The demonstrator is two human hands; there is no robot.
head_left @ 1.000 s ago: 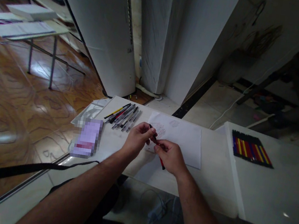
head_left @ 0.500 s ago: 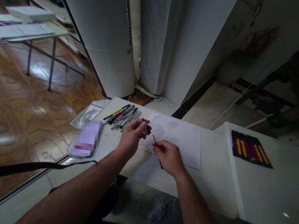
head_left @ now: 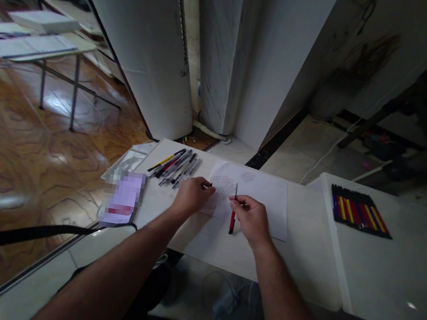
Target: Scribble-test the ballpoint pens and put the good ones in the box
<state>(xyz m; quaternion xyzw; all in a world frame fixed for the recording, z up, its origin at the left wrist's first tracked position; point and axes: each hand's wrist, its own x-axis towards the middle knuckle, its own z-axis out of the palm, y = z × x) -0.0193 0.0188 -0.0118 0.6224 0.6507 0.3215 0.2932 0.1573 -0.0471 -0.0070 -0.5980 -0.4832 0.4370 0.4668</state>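
My right hand point(head_left: 252, 218) pinches a red pen barrel point(head_left: 232, 222) over the paper's lower edge, nearly upright. Its lower end is black, and a thin refill tip point(head_left: 236, 189) stands out above the fingers. A short way to the left, my left hand point(head_left: 192, 198) is closed on a small dark pen part point(head_left: 208, 184), mostly hidden by the fingers. Beneath the hands lies a white sheet of paper point(head_left: 269, 189) covered partly in small reddish scribbles. Beyond my left hand is a pile of pens point(head_left: 174, 167), mostly clear and black, one yellow.
A phone-like purple item point(head_left: 124, 197), partly blurred out, lies at the table's left edge. On the right table section sits a row of coloured pens point(head_left: 360, 213) with dark ends. A white column point(head_left: 214, 48) rises behind the table point(head_left: 299, 258). Cables point(head_left: 226, 303) hang below.
My hands have moved apart a little, the left one lower and turned over. The red barrel has swung from slanted to nearly upright in my right hand.
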